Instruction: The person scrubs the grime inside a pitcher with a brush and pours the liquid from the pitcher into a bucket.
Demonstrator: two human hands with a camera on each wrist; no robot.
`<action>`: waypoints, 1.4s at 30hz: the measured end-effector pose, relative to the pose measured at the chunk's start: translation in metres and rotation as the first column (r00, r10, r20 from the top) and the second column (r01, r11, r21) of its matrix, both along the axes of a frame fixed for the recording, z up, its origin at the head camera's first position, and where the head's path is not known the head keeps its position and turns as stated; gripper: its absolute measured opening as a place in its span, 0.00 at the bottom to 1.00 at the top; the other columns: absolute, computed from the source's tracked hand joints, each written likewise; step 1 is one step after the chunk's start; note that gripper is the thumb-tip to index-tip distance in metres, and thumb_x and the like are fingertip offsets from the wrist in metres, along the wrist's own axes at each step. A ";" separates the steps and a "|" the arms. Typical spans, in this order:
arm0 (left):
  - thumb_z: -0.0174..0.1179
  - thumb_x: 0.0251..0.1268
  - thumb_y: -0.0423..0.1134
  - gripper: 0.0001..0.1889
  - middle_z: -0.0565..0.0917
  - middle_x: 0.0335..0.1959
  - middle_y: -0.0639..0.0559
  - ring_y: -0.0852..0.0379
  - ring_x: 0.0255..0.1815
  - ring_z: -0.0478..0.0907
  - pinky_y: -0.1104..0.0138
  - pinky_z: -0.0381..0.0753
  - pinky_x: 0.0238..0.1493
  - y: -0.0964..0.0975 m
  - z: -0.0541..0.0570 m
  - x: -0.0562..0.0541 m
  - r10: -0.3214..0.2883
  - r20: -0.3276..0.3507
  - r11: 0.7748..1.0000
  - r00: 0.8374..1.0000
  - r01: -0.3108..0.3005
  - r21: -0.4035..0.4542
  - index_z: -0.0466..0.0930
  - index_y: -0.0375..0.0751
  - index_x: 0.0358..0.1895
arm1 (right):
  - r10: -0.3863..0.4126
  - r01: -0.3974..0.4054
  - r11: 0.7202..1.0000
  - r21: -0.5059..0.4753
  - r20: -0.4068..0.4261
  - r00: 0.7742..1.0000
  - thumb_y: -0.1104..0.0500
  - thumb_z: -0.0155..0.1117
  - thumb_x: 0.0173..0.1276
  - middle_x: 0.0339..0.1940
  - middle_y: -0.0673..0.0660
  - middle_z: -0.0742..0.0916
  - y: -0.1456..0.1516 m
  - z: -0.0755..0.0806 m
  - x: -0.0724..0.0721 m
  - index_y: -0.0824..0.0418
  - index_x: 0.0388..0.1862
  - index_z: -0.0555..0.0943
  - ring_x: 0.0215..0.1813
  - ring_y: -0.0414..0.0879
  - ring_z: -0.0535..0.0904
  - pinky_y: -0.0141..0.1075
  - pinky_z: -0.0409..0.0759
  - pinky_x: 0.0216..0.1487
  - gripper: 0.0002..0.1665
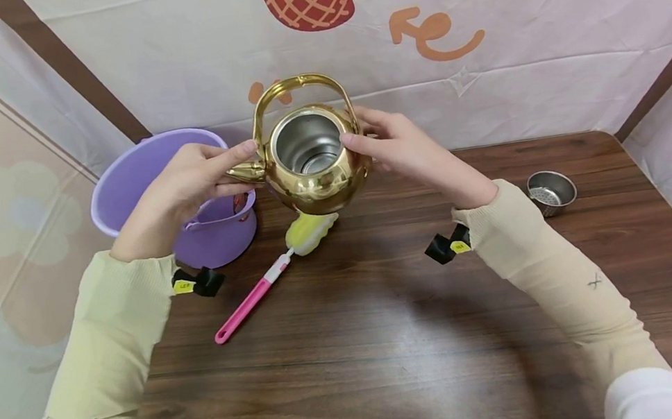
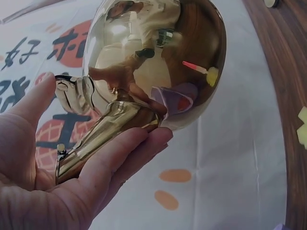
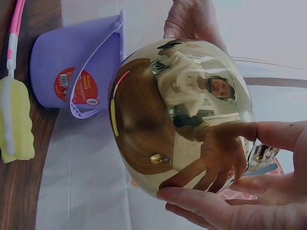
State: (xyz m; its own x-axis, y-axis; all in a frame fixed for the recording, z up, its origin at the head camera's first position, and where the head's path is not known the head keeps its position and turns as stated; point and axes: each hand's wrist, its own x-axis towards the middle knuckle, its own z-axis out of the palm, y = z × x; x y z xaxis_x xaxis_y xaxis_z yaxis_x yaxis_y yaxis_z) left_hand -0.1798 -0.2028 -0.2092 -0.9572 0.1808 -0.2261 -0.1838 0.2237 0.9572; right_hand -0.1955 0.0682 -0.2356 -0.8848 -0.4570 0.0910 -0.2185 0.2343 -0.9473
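Observation:
A shiny gold teakettle [image 1: 318,194] is held up over the back of the table, its lidless mouth tipped toward me and showing a steel inside. My left hand [image 1: 187,179] grips it at the spout. The left wrist view has that hand's fingers along the underside of the spout and the thumb at the base of the handle [image 2: 74,93]. On the other side my right hand [image 1: 393,143] holds the kettle's round body, with the thumb at the rim and the other fingers partly hidden behind. The mirror-like body [image 3: 192,148] fills the middle of the right wrist view.
Below the kettle lies a cleaning brush [image 1: 253,300] with a pink handle and yellow sponge head. A purple bucket [image 1: 217,241] stands at the back left, partly behind my left hand. Beyond my right forearm is a small steel strainer [image 1: 553,191]. A printed cloth [image 1: 548,92] hangs behind the table.

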 end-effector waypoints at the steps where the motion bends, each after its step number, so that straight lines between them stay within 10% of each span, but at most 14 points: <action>1: 0.61 0.58 0.44 0.16 0.84 0.30 0.49 0.58 0.31 0.83 0.67 0.80 0.38 -0.002 0.001 0.000 -0.001 -0.001 1.000 1.000 0.001 0.025 0.78 0.29 0.35 | 0.004 -0.004 1.000 -0.002 -0.010 1.000 0.53 0.55 0.67 0.32 0.55 0.79 -0.001 0.001 -0.001 0.53 0.66 0.65 0.22 0.42 0.66 0.30 0.64 0.21 0.29; 10: 0.63 0.56 0.38 0.08 0.84 0.33 0.47 0.55 0.33 0.83 0.67 0.80 0.37 -0.023 0.014 -0.006 0.017 0.001 0.986 1.000 -0.017 0.165 0.83 0.36 0.31 | 0.052 -0.048 0.995 -0.083 0.044 0.998 0.47 0.47 0.70 0.63 0.53 0.72 -0.016 0.015 -0.011 0.55 0.70 0.58 0.55 0.41 0.72 0.39 0.76 0.50 0.33; 16: 0.62 0.57 0.35 0.06 0.84 0.34 0.45 0.54 0.34 0.83 0.66 0.80 0.38 -0.039 0.020 -0.012 0.017 -0.006 0.974 1.000 -0.015 0.225 0.84 0.35 0.32 | 0.060 -0.055 0.986 -0.155 0.033 0.998 0.48 0.48 0.70 0.66 0.50 0.69 -0.028 0.022 -0.018 0.56 0.70 0.59 0.58 0.41 0.70 0.40 0.76 0.51 0.32; 26: 0.57 0.57 0.24 0.05 0.84 0.33 0.38 0.49 0.35 0.83 0.64 0.80 0.38 -0.065 0.016 -0.015 0.078 -0.047 0.882 0.996 -0.048 0.468 0.82 0.27 0.34 | -0.012 0.013 0.997 -0.074 0.010 1.000 0.45 0.52 0.66 0.70 0.54 0.62 -0.053 0.031 -0.022 0.55 0.72 0.50 0.66 0.39 0.61 0.30 0.68 0.59 0.41; 33: 0.56 0.57 0.22 0.05 0.84 0.31 0.38 0.49 0.34 0.83 0.64 0.81 0.38 -0.075 0.017 -0.015 0.156 -0.105 0.844 0.982 -0.077 0.530 0.82 0.25 0.34 | 0.017 -0.022 0.993 -0.114 -0.045 0.999 0.44 0.51 0.67 0.37 0.55 0.83 -0.070 0.036 -0.027 0.58 0.43 0.77 0.43 0.43 0.75 0.29 0.71 0.44 0.20; 42: 0.53 0.57 0.19 0.07 0.83 0.31 0.36 0.47 0.32 0.83 0.63 0.81 0.37 -0.096 0.016 -0.018 0.174 -0.136 0.815 0.975 -0.065 0.575 0.81 0.23 0.35 | 0.110 -0.084 0.973 -0.215 0.112 0.988 0.49 0.52 0.67 0.43 0.54 0.79 -0.090 0.038 -0.033 0.58 0.46 0.72 0.50 0.40 0.74 0.41 0.74 0.52 0.16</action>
State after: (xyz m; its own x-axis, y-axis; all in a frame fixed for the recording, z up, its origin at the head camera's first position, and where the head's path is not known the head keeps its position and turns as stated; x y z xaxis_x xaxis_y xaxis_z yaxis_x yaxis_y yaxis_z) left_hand -0.1973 -0.2989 -0.1931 -0.9930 0.1058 0.0518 0.0080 -0.3783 0.9256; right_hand -0.2281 -0.0219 -0.1975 -0.8474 -0.5237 0.0871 -0.1096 0.0120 -0.9939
